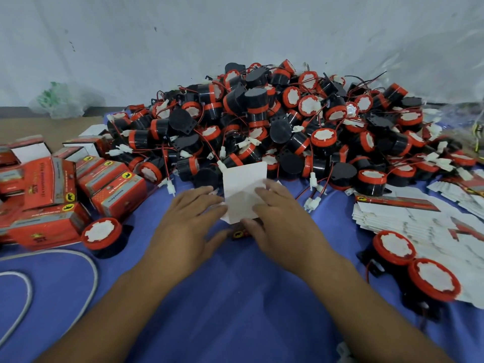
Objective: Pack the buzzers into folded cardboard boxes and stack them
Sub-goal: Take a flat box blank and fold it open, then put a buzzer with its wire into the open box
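Note:
A flat cardboard box blank (244, 189), white side up with a red printed edge showing below, lies on the blue cloth (222, 297) in the middle. My left hand (188, 226) touches its left edge with straight fingers. My right hand (277, 221) lies over its right side, fingers on the white panel and thumb at the lower edge. Behind them rises a big pile of black and red buzzers (275, 121) with red wires and white plugs. Packed red boxes (52, 195) are heaped at the left. A stack of flat blanks (408, 218) lies at the right.
Single buzzers stand close by: one at the left (102, 235), two at the right (394, 247) (434, 282). A white cord (86, 263) loops at the lower left. A white wall and a plastic bag (60, 100) are behind.

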The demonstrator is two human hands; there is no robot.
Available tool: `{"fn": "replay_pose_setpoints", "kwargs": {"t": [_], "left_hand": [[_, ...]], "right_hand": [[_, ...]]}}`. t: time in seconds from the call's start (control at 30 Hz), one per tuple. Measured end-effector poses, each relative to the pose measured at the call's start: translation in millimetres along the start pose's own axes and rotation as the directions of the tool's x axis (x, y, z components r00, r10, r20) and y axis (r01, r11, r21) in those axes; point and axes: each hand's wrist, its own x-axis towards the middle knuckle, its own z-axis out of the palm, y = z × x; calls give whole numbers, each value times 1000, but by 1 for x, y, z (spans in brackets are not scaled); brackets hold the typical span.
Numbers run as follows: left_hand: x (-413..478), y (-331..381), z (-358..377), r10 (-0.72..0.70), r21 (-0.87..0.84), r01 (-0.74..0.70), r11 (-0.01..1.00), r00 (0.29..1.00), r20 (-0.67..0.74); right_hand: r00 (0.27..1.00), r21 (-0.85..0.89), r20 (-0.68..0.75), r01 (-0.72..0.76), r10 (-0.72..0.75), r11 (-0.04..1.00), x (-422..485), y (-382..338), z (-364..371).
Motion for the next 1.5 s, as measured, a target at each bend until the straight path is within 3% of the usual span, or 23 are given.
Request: {"fn": "replay_pose_setpoints", "kwargs": {"t": [0.1,0.2,0.27,0.33,0.43,0.53,0.6,0.7,0.77,1.0,1.03,1.1,1.17,1.2,1.3,1.43,1.5], "left_hand": [[-1,7,4,-86,-26,85,996,996,-26],[0,16,3,-198,-239,203,950,979,46],[1,17,1,-348,-422,373,826,927,138],[0,13,0,-485,-522,555,648,829,279],[-1,13,-2,-490,-562,668,487,742,457],[-2,18,-4,-458,-578,613,539,789,410],[-2,20,-4,-442,-574,559,598,828,346],[-2,19,-7,-437,-543,544,640,839,325],[-3,17,-7,-436,-520,549,654,836,333],[-5,11,-6,-407,-510,528,679,849,336],[-5,11,-6,-407,-512,525,680,851,333],[-6,10,-7,-405,-515,520,681,854,327],[-6,8,-8,-402,-523,518,676,855,327],[-6,8,-9,-398,-530,517,672,856,331],[-6,8,-9,-392,-534,513,672,858,331],[-6,8,-9,-394,-518,517,681,856,336],[-5,8,-9,-397,-512,524,681,851,343]], "right_hand": [[962,10,162,-224,220,975,-1,-4,7],[921,111,227,-349,318,931,0,-6,7],[937,153,194,-320,290,935,-1,-4,6],[931,247,176,-356,319,901,-1,4,4],[892,365,183,-452,413,814,-2,17,5],[856,396,-10,-471,517,788,-1,35,8],[861,294,-98,-454,499,841,-4,56,7],[902,-25,106,-419,419,908,-12,82,12],[899,-125,213,-364,384,923,-14,88,17],[911,-303,131,-339,392,890,-4,77,13],[923,-255,80,-347,377,903,-1,74,10],[919,99,-148,-353,365,930,1,66,-1],[811,576,-353,-204,466,792,-1,55,-16],[746,712,-410,-96,524,695,-2,48,-25],[618,844,-478,126,624,522,-4,40,-37],[603,859,-336,-118,723,498,-5,55,-24],[676,851,-168,-268,718,451,-7,62,-20]]}}
